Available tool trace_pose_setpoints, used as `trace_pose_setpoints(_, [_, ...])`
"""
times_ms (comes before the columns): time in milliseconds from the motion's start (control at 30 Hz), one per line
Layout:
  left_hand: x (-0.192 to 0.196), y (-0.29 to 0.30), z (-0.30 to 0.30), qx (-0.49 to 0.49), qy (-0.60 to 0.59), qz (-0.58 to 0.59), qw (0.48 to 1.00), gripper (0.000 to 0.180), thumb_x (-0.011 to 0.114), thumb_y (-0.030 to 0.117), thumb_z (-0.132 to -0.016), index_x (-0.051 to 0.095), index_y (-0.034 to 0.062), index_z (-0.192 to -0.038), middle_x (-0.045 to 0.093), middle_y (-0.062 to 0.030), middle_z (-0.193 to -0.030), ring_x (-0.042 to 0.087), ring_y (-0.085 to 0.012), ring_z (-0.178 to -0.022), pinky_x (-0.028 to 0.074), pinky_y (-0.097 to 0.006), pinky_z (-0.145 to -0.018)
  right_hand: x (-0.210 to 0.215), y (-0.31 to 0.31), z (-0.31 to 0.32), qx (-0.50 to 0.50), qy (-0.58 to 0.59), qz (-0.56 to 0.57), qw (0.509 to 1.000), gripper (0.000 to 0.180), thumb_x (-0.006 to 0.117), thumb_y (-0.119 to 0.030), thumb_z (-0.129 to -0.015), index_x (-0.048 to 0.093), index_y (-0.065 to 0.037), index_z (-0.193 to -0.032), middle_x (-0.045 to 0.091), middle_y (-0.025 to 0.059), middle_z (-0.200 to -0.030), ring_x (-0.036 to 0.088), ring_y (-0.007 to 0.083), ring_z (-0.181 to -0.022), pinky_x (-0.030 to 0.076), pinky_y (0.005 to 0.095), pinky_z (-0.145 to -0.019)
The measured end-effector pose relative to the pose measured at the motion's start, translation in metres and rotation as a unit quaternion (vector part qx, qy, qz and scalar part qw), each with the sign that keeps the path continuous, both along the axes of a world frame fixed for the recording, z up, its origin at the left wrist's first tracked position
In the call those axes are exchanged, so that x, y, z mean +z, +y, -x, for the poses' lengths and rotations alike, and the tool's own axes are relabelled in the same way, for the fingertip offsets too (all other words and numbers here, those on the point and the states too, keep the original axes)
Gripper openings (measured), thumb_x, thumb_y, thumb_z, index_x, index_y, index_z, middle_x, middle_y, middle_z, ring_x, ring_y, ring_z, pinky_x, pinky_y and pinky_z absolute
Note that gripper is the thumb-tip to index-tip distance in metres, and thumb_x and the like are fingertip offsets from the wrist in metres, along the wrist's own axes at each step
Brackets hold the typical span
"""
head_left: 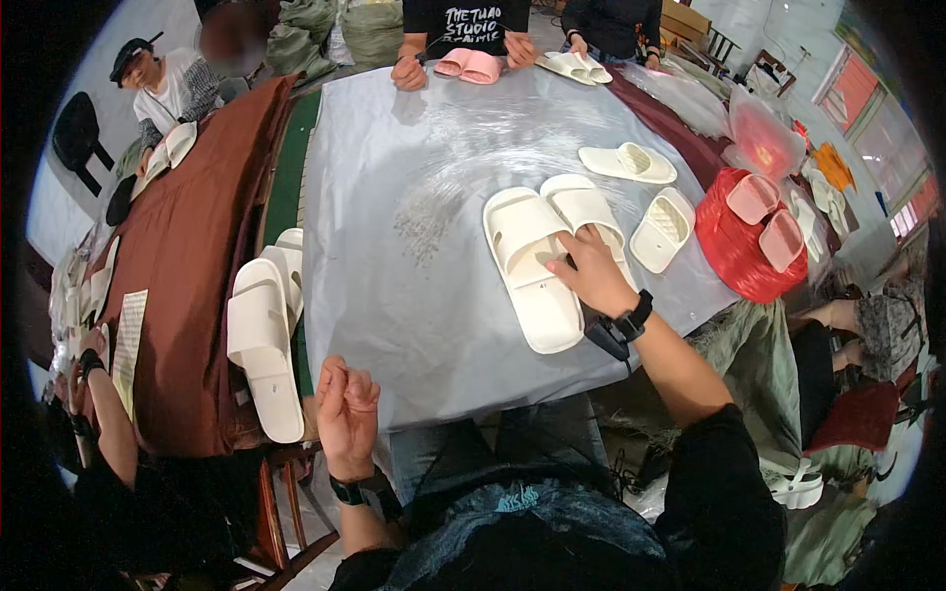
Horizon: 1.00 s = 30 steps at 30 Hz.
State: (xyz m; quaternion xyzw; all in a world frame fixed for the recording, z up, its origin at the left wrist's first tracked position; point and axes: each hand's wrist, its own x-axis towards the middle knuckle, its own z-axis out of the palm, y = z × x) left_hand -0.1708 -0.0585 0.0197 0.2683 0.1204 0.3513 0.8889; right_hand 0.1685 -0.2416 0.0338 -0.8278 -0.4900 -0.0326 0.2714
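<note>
A pair of cream-white slide slippers [535, 271] lies on the grey-covered table, toes pointing away from me. My right hand [599, 274] is on the pair, its thumb over the left slipper and its fingers closed around the adjoining inner edges. My left hand [347, 414] is raised at the table's near left edge, apart from the slippers. Its fingers are curled together; whatever they hold, if anything, is too small to make out. Just right of the pair are two single cream slippers, one lying sideways [628, 164] and one upright [662, 230].
Thin clear strands [434, 207] spread over the grey table cover [365, 286]. A red twine roll [749, 281] carries pink slippers [754, 199] at right. Large white slippers [264, 345] stand left, beside a brown-covered table [197, 295]. People across the table handle pink slippers [469, 65] and white slippers [574, 67].
</note>
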Motion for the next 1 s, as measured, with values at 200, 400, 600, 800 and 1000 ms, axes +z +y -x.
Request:
trace_pose_setpoints(200, [-0.01,0.004,-0.008,0.001,0.052,-0.003,0.999,0.012,0.05,0.017,-0.099,0.052,0.0068,-0.104,0.047,-0.0001,-0.068,0.041,-0.0093,-0.063,0.035,-0.024,-0.058,0.025,-0.017,0.035,-0.046,-0.097,-0.045,0.993,0.044,0.071,-0.016,-0.078,0.056,0.004,-0.114,0.053,0.0215,-0.105,0.047,0.04,-0.109,0.037,0.0474,-0.09])
trace_pose_setpoints(400, [-0.019,0.004,-0.019,-0.013,0.07,-0.009,0.997,0.011,0.05,0.017,-0.099,0.052,0.0076,-0.104,0.051,-0.0005,-0.07,0.044,-0.0094,-0.062,0.037,-0.024,-0.059,0.061,-0.029,0.046,-0.083,-0.215,-0.044,0.972,0.048,0.072,-0.011,-0.075,0.055,0.002,-0.118,0.052,0.0194,-0.108,0.046,0.0383,-0.113,0.034,0.0485,-0.093])
trace_pose_setpoints(600, [-0.026,0.001,-0.018,-0.006,0.09,-0.041,0.995,0.009,0.051,0.016,-0.098,0.052,0.0079,-0.103,0.053,-0.002,-0.073,0.049,-0.0109,-0.067,0.041,-0.024,-0.062,0.066,-0.035,0.027,-0.106,-0.253,-0.069,0.959,0.046,0.073,-0.008,-0.072,0.057,0.002,-0.115,0.052,0.0181,-0.11,0.046,0.0377,-0.108,0.033,0.0459,-0.092])
trace_pose_setpoints(800, [-0.03,0.004,-0.018,-0.024,0.086,-0.043,0.995,0.008,0.052,0.016,-0.098,0.051,0.0081,-0.101,0.053,-0.0016,-0.076,0.051,-0.0118,-0.073,0.041,-0.025,-0.065,0.061,-0.051,-0.011,-0.101,0.23,-0.452,0.856,0.024,0.06,-0.003,-0.086,0.062,0.002,-0.11,0.068,0.0055,-0.095,0.063,0.0155,-0.091,0.05,0.0324,-0.077])
trace_pose_setpoints(1000, [-0.037,0.009,-0.016,-0.02,0.054,-0.014,0.998,0.01,0.051,0.017,-0.098,0.05,0.008,-0.102,0.049,-0.0009,-0.075,0.048,-0.0121,-0.073,0.04,-0.026,-0.065,0.047,-0.087,-0.039,0.124,0.593,-0.552,0.573,0.033,0.058,-0.017,-0.093,0.054,-0.001,-0.122,0.064,0.0078,-0.113,0.062,0.0211,-0.1,0.053,0.0356,-0.085])
